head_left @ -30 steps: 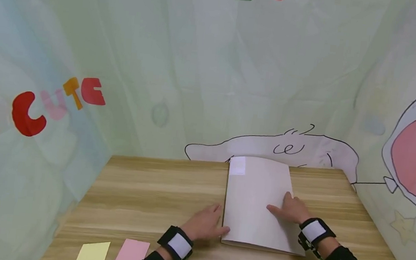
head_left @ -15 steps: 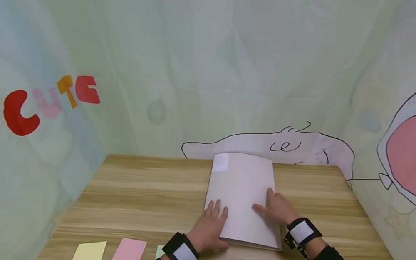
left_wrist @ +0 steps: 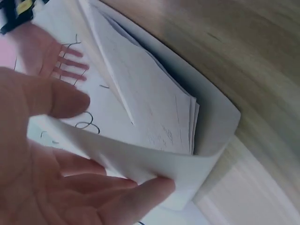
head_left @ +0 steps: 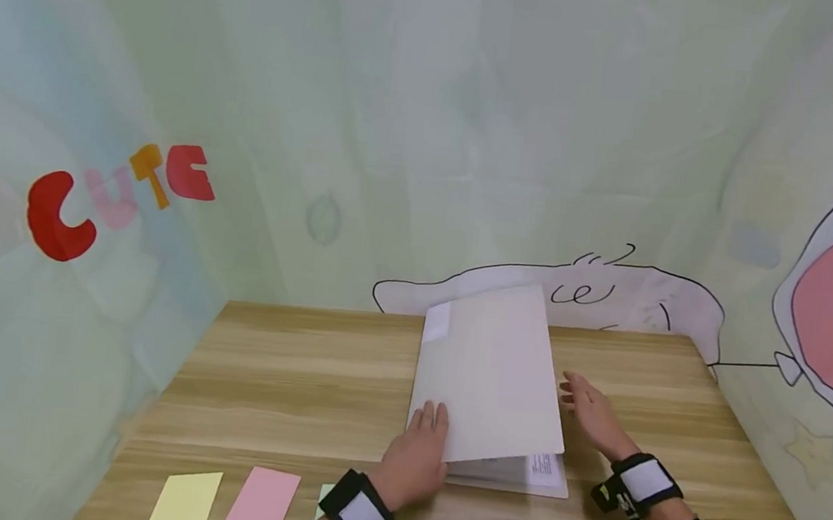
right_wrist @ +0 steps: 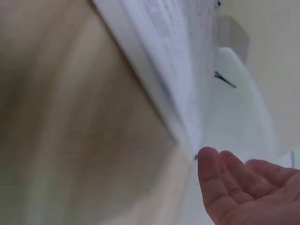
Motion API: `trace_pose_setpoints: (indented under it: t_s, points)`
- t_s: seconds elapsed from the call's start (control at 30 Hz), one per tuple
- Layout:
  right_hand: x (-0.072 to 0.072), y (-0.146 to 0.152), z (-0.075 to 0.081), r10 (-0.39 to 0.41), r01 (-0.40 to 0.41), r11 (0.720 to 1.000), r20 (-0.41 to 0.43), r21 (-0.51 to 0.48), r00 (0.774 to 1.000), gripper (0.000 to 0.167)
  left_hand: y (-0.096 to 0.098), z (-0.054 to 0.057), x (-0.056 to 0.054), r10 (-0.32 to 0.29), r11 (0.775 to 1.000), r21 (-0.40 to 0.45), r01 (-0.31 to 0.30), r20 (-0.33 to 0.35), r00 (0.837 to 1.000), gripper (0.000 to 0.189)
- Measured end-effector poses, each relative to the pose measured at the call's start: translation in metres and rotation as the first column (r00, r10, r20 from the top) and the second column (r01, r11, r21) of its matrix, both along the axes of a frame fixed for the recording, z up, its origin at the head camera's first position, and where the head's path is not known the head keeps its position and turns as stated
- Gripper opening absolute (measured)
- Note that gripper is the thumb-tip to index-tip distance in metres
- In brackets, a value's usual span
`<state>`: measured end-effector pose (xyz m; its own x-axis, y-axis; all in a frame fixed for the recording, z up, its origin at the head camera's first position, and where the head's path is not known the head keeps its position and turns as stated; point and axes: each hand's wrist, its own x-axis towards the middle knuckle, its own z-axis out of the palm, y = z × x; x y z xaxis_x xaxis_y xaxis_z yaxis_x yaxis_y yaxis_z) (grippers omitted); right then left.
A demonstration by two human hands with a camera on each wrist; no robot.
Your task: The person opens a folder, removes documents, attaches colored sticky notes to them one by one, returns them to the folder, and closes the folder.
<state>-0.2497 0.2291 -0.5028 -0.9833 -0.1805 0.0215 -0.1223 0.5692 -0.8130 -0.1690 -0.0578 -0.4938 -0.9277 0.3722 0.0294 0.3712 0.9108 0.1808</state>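
Note:
A pale folder (head_left: pixel 491 376) lies at the middle of the wooden table, its front cover lifted at the right and tilted up. Printed papers (head_left: pixel 543 469) show under the cover at the near edge, and a stack of sheets (left_wrist: pixel 150 103) is inside in the left wrist view. My left hand (head_left: pixel 412 460) rests on the cover's lower left with fingers extended. Beside the folder's right edge, my right hand (head_left: pixel 597 416) is held apart from the cover, fingers loosely extended. In the right wrist view its fingertips (right_wrist: pixel 207 157) appear near the corner of the papers (right_wrist: pixel 164 51).
Yellow (head_left: pixel 185 504), pink (head_left: pixel 263 500) and partly hidden green (head_left: pixel 324 498) paper squares lie along the table's near left. A printed curtain (head_left: pixel 399 124) hangs behind the table (head_left: pixel 299 383). A white label (head_left: pixel 436 322) is on the cover's upper left.
The folder has shifted left and its cover has risen at the right, exposing papers. My left hand moved onto its lower left. My right hand left the cover and moved right.

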Motion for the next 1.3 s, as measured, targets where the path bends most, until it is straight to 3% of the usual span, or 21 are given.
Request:
trace_pose_setpoints:
  t_s: [0.07,0.17,0.23,0.3,0.37,0.43,0.67,0.87,1.03,1.3]
  points:
    - [0.002,0.003,-0.005,-0.009,0.009,0.999,0.008,0.032,1.000,0.053,-0.003,0.001,0.000,-0.006,0.999,0.040,0.006,0.003,1.000,0.069]
    - [0.004,0.001,-0.015,0.049,-0.031,0.980,-0.090,0.197,0.995,0.043,-0.006,0.002,0.000,-0.010,0.997,0.078,0.009,0.012,1.000,0.069]
    - [0.005,-0.003,-0.021,0.131,-0.068,0.947,-0.186,0.313,0.974,0.040,-0.008,0.003,0.001,-0.006,0.996,0.084,0.004,0.020,1.000,0.068]
    - [0.007,-0.008,-0.025,0.245,-0.121,0.901,-0.259,0.416,0.934,0.041,-0.009,0.004,0.002,-0.004,0.996,0.091,0.002,0.026,1.000,0.067]
    - [0.010,-0.012,-0.028,0.328,-0.155,0.854,-0.282,0.497,0.902,0.045,-0.009,0.004,0.003,-0.004,0.994,0.109,0.001,0.030,1.000,0.067]
    - [0.014,-0.018,-0.029,0.373,-0.181,0.822,-0.270,0.539,0.888,0.049,-0.010,0.004,0.003,-0.006,0.991,0.134,0.002,0.034,0.999,0.068]
    - [0.020,-0.034,-0.027,0.276,-0.160,0.778,-0.102,0.607,0.956,0.074,-0.018,0.004,0.003,-0.041,0.964,0.266,0.023,0.063,0.997,0.075]
    - [0.020,-0.037,-0.023,0.261,-0.153,0.756,-0.080,0.636,0.962,0.065,-0.025,0.002,0.002,-0.067,0.917,0.399,0.017,0.112,0.991,0.076]
    - [0.019,-0.037,-0.024,0.254,-0.149,0.744,-0.070,0.651,0.965,0.065,-0.031,0.001,0.005,-0.073,0.886,0.462,0.030,0.074,0.995,0.068]
    - [0.019,-0.042,-0.018,0.213,-0.156,0.739,-0.007,0.656,0.977,0.065,-0.042,0.011,0.014,0.024,0.831,0.555,-0.032,0.021,0.999,0.056]
